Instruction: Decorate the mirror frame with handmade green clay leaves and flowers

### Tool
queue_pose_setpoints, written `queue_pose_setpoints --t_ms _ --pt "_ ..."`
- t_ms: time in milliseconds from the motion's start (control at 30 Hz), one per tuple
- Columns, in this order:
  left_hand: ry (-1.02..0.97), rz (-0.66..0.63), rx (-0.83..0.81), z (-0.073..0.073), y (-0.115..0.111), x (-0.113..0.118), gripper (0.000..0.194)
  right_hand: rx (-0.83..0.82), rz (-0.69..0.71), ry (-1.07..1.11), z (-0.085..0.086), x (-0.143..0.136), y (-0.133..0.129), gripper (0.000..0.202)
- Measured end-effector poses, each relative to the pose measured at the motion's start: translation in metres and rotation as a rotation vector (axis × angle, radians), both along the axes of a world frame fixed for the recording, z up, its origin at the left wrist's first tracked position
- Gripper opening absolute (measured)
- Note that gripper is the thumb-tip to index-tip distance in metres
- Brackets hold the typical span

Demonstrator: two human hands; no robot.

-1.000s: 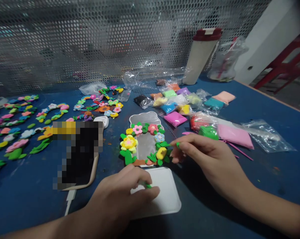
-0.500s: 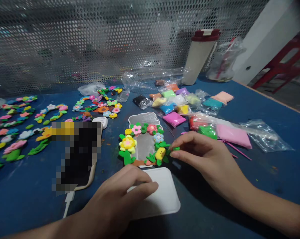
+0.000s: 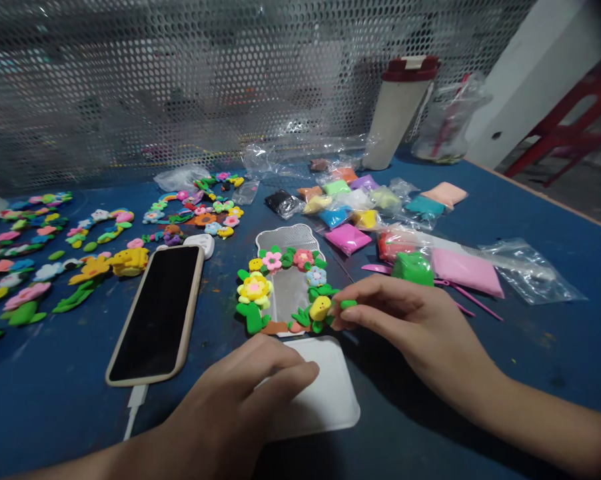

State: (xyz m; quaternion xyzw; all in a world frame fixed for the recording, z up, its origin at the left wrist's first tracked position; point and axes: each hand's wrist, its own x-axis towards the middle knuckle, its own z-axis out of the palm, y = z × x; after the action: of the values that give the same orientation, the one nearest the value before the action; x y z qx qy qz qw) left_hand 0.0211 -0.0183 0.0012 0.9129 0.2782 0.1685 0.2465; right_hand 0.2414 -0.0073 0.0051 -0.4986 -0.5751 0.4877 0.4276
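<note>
A small wavy-edged mirror (image 3: 289,293) lies on the table, framed with clay flowers, leaves and a yellow clay figure (image 3: 320,308). At its right edge, my right hand (image 3: 405,320) pinches a small green clay piece (image 3: 349,304) between thumb and fingers. Below the mirror is a white rounded plate (image 3: 325,393). My left hand (image 3: 245,393) rests over the plate's left part, fingers loosely bent and thumb stretched out, with no held object showing. Its lower fingers are hidden.
A phone (image 3: 155,320) with a charging cable lies left. Clay-decorated frames (image 3: 100,227) spread across the far left. Behind and right are coloured clay packets (image 3: 348,239), pink tools (image 3: 473,300) and a tumbler (image 3: 400,113). A perforated metal panel (image 3: 180,87) stands along the back.
My right hand has shifted slightly left, closer to the yellow figure, and the green clay piece shows more clearly in its pinch. The left hand stays almost still.
</note>
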Motion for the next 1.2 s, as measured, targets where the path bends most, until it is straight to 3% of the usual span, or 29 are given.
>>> queue_pose_setpoints --t_ms 367,567,667,767,867,933,1067,1133,1200 --pt "0.067 0.011 0.125 -0.003 0.000 0.002 0.015 0.017 0.003 -0.061 0.001 0.002 -0.002 0.006" --pt "-0.058 0.096 0.199 -0.005 0.001 0.001 0.009 0.044 0.218 -0.122 0.001 -0.004 -0.010 0.011" --pt "-0.073 0.038 0.324 0.003 0.001 0.000 0.018 -0.041 0.315 -0.094 0.001 -0.011 -0.017 0.010" --pt "-0.006 -0.053 0.566 0.012 -0.002 0.001 0.018 -0.085 0.375 -0.060 0.001 -0.016 -0.022 0.009" --pt "0.077 0.009 0.775 0.015 -0.006 0.002 0.017 -0.149 0.398 0.050 0.000 -0.019 -0.024 0.016" --pt "0.104 -0.023 0.884 0.015 -0.006 0.002 0.016 -0.215 0.386 0.140 -0.001 -0.019 -0.024 0.015" --pt "0.228 -0.079 0.985 0.019 -0.007 0.001 0.021 -0.327 0.369 0.140 -0.004 -0.019 -0.023 0.009" --pt "0.310 -0.158 0.980 0.023 -0.009 0.001 0.027 -0.324 0.371 0.071 -0.005 -0.019 -0.024 0.009" --pt "0.350 -0.151 0.959 0.026 -0.011 0.001 0.032 -0.308 0.391 0.033 -0.005 -0.019 -0.024 0.010"
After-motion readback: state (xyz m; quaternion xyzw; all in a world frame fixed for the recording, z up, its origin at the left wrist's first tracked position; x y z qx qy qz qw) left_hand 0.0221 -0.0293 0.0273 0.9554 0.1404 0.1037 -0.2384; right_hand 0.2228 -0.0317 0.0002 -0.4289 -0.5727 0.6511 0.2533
